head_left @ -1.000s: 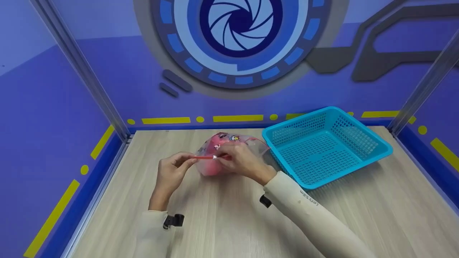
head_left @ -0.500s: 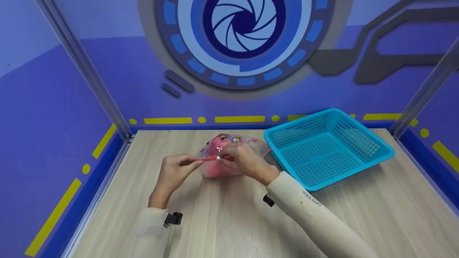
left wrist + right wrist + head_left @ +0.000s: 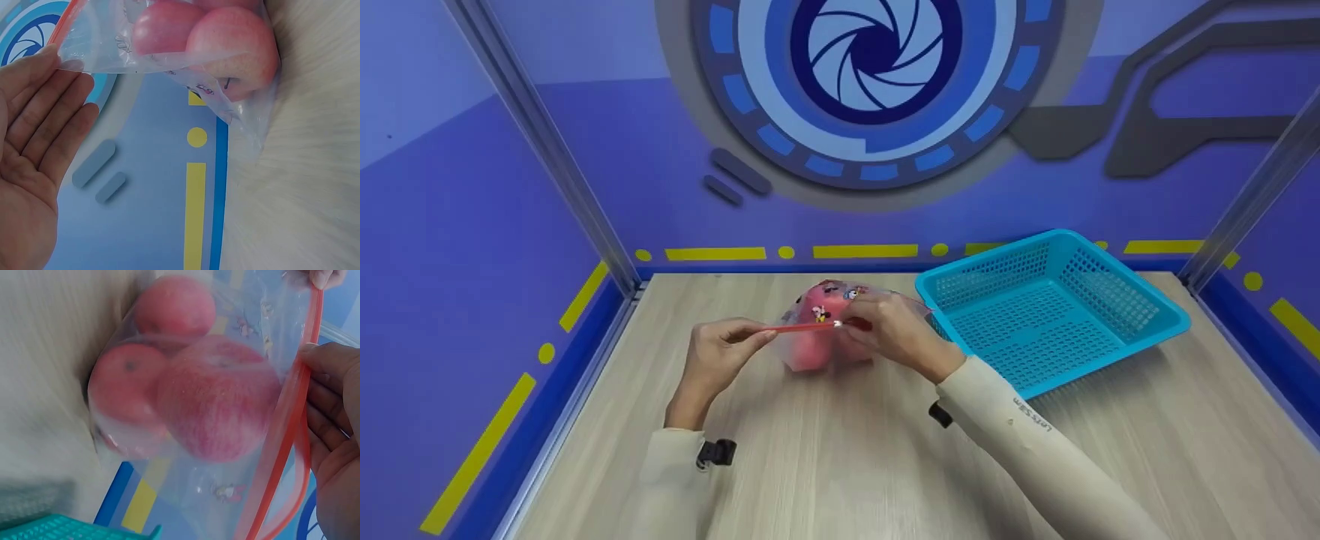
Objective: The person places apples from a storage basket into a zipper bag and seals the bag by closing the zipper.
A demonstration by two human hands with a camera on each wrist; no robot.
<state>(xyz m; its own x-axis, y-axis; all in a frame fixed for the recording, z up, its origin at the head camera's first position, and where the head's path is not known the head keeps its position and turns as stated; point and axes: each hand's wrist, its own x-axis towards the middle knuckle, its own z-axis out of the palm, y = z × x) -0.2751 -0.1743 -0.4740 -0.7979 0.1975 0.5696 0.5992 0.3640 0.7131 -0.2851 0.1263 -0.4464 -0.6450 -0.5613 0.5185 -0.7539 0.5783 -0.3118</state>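
Note:
A clear zip bag (image 3: 810, 349) with printed cartoon figures holds several red apples (image 3: 219, 399) and stands on the table. My left hand (image 3: 721, 360) pinches one end of the bag's red zip strip (image 3: 802, 327); in the left wrist view its other fingers extend beside the bag. My right hand (image 3: 892, 330) pinches the strip farther along, with a small white slider (image 3: 837, 324) right at its fingertips. Between the hands the strip is stretched straight. Beyond the right hand, the right wrist view shows the red edges (image 3: 281, 461) spread apart.
A blue-green perforated basket (image 3: 1110, 349) stands at the right, close to the bag and right forearm. The wooden table (image 3: 825, 465) meets blue printed walls (image 3: 585, 187) at the back and sides.
My right hand and the white slider have moved right along the zip strip, so more red strip shows between the hands. The left hand keeps its pinch on the end.

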